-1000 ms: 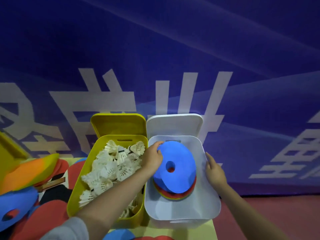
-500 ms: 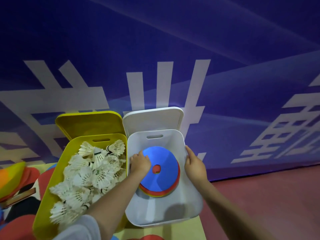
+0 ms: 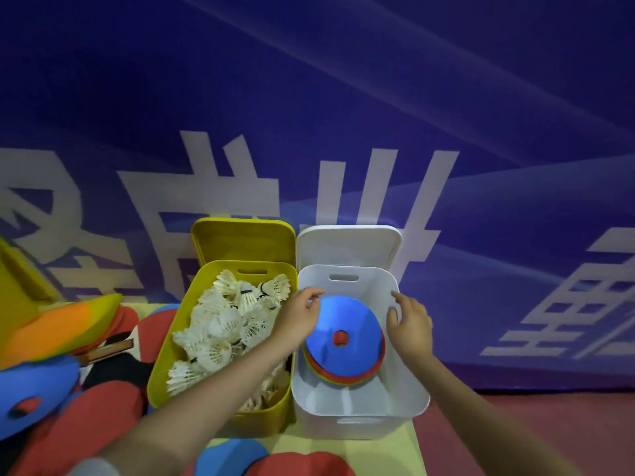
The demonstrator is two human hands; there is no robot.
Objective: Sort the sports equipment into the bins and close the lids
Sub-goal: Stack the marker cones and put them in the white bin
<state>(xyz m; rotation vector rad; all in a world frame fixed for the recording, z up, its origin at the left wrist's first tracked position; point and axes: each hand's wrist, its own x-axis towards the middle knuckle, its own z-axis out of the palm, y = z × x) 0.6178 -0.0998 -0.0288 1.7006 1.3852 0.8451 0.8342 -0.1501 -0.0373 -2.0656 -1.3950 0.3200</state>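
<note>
A white bin (image 3: 409, 389) holds a stack of flat marker cones, a blue cone (image 3: 347, 324) on top with red and yellow rims below. My left hand (image 3: 300, 312) hovers over the bin's left wall at the blue cone's edge, fingers loosely curved, holding nothing. My right hand (image 3: 409, 321) is inside the bin at its right wall, fingers relaxed, just beside the stack. The white lid (image 3: 348, 245) stands up behind. To the left, a yellow bin (image 3: 165, 365) is full of white shuttlecocks (image 3: 223, 328), with its yellow lid (image 3: 242, 240) upright.
More cones lie on the yellow table at left: a blue one (image 3: 31, 389), red ones (image 3: 99, 413) and an orange-yellow one (image 3: 51, 324). A wooden paddle handle (image 3: 110, 348) pokes out among them. Blue and red cones (image 3: 275, 462) lie at the front edge. A blue banner stands behind.
The blue cone has settled onto the stack in the white bin. My left hand has let go and lifted to the cone's edge; my right hand moved inside the bin's right wall.
</note>
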